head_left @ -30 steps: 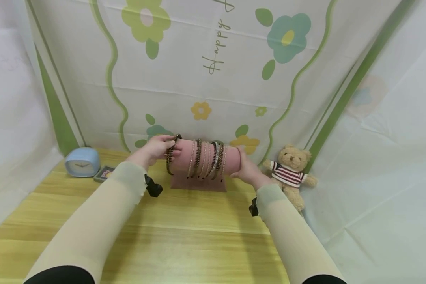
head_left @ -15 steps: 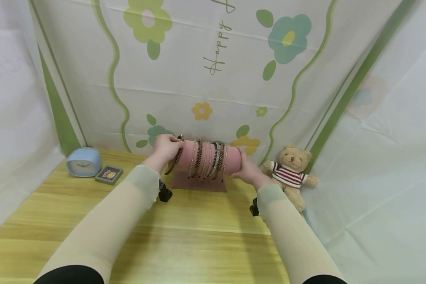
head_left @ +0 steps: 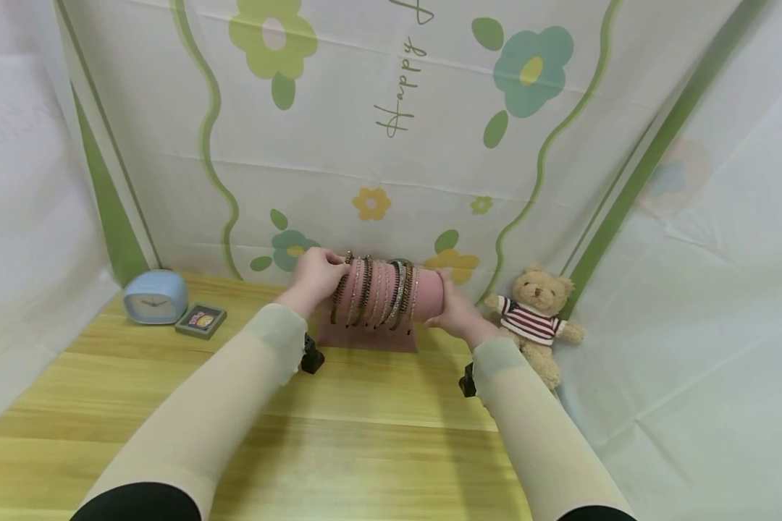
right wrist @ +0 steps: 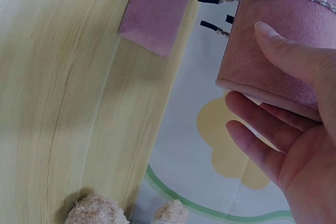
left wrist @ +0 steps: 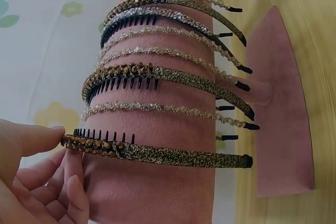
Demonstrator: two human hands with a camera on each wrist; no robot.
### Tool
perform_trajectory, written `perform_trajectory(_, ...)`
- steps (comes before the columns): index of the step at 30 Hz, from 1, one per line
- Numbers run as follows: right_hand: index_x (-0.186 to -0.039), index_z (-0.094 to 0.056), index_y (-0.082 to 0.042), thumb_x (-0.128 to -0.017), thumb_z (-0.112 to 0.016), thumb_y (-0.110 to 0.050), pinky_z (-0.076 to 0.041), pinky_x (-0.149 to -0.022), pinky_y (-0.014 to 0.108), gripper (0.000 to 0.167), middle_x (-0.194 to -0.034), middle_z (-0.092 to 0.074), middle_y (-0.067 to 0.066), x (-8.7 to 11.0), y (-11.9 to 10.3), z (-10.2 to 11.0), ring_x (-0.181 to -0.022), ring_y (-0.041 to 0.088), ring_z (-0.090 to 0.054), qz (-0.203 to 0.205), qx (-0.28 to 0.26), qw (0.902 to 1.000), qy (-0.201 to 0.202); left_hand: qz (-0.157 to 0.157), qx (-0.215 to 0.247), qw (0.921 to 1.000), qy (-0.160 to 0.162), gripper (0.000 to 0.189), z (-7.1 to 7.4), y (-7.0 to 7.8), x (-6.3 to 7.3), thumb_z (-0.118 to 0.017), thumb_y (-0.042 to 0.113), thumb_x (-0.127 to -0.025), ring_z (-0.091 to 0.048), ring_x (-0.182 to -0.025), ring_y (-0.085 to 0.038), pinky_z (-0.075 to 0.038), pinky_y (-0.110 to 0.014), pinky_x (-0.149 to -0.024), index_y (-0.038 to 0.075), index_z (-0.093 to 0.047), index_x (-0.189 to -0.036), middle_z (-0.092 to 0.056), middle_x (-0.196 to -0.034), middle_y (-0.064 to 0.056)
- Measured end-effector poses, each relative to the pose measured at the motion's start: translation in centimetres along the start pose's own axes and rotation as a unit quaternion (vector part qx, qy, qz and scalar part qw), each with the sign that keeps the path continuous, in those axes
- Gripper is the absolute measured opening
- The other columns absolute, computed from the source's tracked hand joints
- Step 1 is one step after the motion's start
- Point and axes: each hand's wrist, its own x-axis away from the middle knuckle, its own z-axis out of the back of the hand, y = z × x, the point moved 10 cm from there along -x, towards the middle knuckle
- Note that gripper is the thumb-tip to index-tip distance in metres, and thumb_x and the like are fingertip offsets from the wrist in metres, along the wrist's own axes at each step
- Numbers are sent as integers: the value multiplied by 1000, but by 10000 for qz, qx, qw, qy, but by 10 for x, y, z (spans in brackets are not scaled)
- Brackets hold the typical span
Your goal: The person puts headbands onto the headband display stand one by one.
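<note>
A pink velvet headband stand [head_left: 426,295] holds several headbands around its horizontal roll. Between left thumb and fingers, my left hand [head_left: 317,276] pinches a bronze-beaded headband [left wrist: 173,157] with black comb teeth; it sits around the roll near the left end. Beside it is a thin crystal headband [left wrist: 168,109], then a dark beaded headband [left wrist: 184,76] and others. My right hand [head_left: 457,312] holds the stand's right end, its thumb [right wrist: 289,56] lying on the velvet and its fingers at the end edge. The far fingers of this hand are partly hidden.
On the wooden table [head_left: 365,434], a blue alarm clock [head_left: 155,297] and a small grey framed piece [head_left: 200,320] stand at left. A teddy bear [head_left: 533,318] in a striped shirt leans at right. A flower-printed cloth [head_left: 339,145] hangs behind.
My left hand has moved right, bringing the pinched headband along the roll closer to the other headbands. It also hangs straighter now. The right hand stays at the stand's right end.
</note>
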Motion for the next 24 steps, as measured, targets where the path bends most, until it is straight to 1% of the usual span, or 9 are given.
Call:
perform_trajectory(6, -158, 0, -27, -73, -89, -11, -36, -108, 55, 124, -148, -37, 27, 0, 0, -1, -130, 43, -44, 22, -49, 10000, -33, -71, -162, 9998, 81, 20, -2, 1, -1, -66, 22, -95, -61, -100, -29, -54, -42, -82, 4, -69, -103, -65, -108, -12)
perform_trajectory(13, -158, -1, -26, -72, -90, -13, -36, -107, 56, 124, -146, -39, 29, 1, -3, -1, -128, 44, -46, 28, 11, 10000, -22, -52, -220, 9997, 112, 17, -2, -1, -2, -64, 19, -96, -60, -100, -29, -53, -43, -82, 4, -67, -103, -64, -107, -12)
perform_trajectory(18, -159, 0, -26, -72, -89, -14, -36, -108, 56, 125, -147, -38, 29, 1, -4, -3, -128, 44, -45, -12, 1, 10000, -55, -3, -190, 9998, 114, 16, -1, -4, -1, -63, 19, -96, -60, -99, -29, -54, -43, -81, 4, -67, -102, -64, -107, -13)
perform_trajectory(24, -158, 8, -24, -75, -87, -12, -35, -108, 56, 127, -149, -35, 31, -2, -6, -4, -129, 45, -44, 18, -83, 9996, -287, -15, -20, 10000, 56, 17, 0, -5, -4, -65, 21, -96, -59, -96, -28, -53, -42, -80, 5, -64, -101, -63, -104, -12)
